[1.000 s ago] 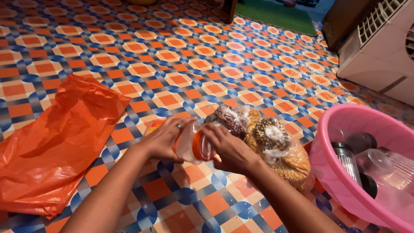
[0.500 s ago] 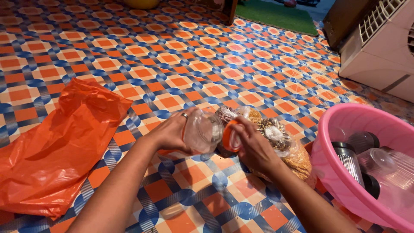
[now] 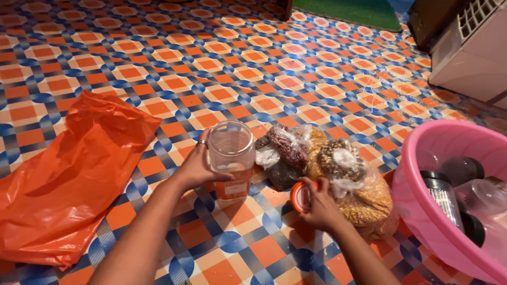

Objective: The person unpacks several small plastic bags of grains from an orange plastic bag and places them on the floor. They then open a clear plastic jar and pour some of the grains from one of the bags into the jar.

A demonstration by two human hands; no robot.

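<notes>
A clear plastic jar [image 3: 231, 153] is held upright by the left hand [image 3: 198, 168], whose fingers are wrapped around its side; a ring is worn on one finger. The jar is open at the top and stands over the patterned floor mat [image 3: 158, 63], near the middle of its near part. An orange lid [image 3: 299, 196] is pinched at its rim by the fingers of the right hand [image 3: 319, 208], low over the mat and just to the right of the jar, apart from it. Several clear bags of grains and pulses [image 3: 327, 174] are heaped on the mat just beyond the right hand, touching one another. A crumpled orange plastic bag [image 3: 68, 174] is spread near the mat's left edge. A pink tub [image 3: 422, 206] is seen at the right edge, with further containers and dark lids lying inside it. A white appliance [image 3: 472, 50] is seen at the far right corner.
</notes>
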